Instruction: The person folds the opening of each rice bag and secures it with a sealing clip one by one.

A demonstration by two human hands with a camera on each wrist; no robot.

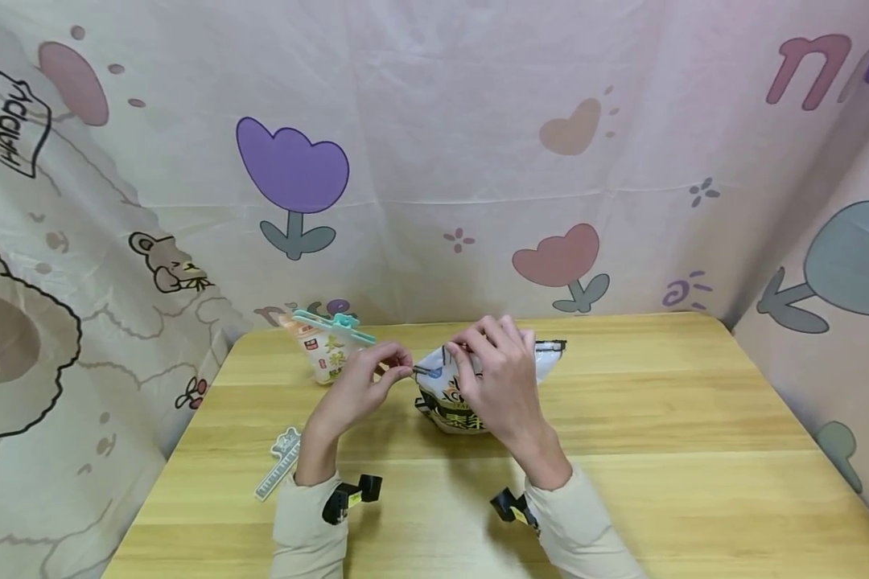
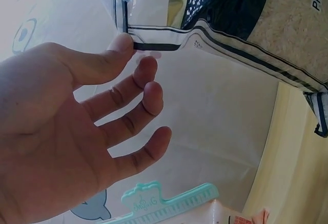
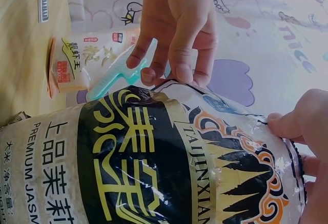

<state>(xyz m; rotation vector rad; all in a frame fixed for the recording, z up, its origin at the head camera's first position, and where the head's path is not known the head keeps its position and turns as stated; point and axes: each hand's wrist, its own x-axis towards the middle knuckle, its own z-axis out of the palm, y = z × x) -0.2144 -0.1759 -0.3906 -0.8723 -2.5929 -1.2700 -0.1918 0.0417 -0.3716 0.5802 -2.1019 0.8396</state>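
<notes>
A rice bag (image 1: 455, 414) stands on the table, with a white upper part and a black band lettered in yellow. My left hand (image 1: 362, 384) pinches the bag's side edge near the top between thumb and index finger. The other fingers stay loosely bent in the left wrist view, off the bag. With thumb and fingertips my right hand (image 1: 503, 382) pinches the upper rim, which shows at the right edge of the right wrist view. That hand covers much of the bag's top in the head view. Jasmine rice print shows on the lower front (image 3: 56, 172).
Behind my left hand stands a small snack bag (image 1: 323, 358), closed by a teal bag clip (image 1: 343, 321). A grey clip (image 1: 278, 466) with a bear-shaped end lies left of my left wrist. The printed cloth (image 1: 434, 161) hangs along the table's back edge.
</notes>
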